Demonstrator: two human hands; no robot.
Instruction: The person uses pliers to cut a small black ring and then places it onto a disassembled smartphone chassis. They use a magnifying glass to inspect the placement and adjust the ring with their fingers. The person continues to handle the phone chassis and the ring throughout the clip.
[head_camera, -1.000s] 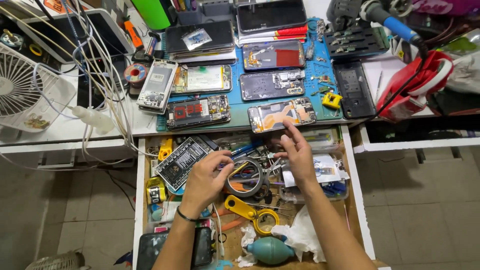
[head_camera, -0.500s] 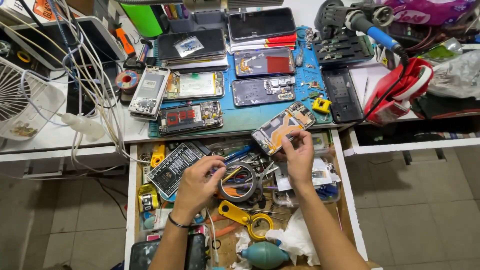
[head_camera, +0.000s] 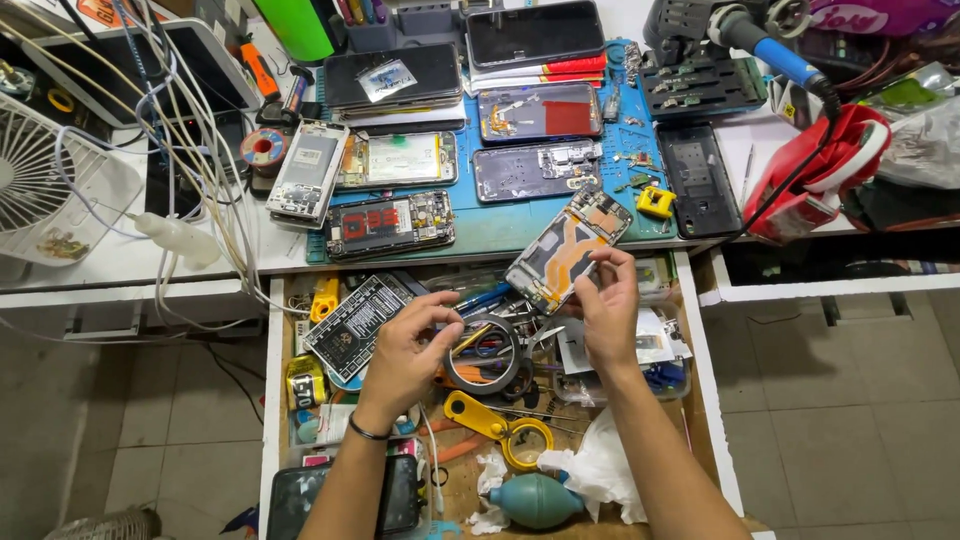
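A white slatted desk fan (head_camera: 45, 185) is sitting at the far left of the white surface (head_camera: 120, 262). Over the open, cluttered tool drawer (head_camera: 272, 400), the left hand (head_camera: 405, 355) is gripping a dark ring-shaped roll of tape (head_camera: 483, 355), fingers (head_camera: 440, 318) curled onto its rim. Just beside it, the right hand (head_camera: 608, 308) is pinching an opened phone body with orange inner parts (head_camera: 568, 245), tilted above the drawer's front edge.
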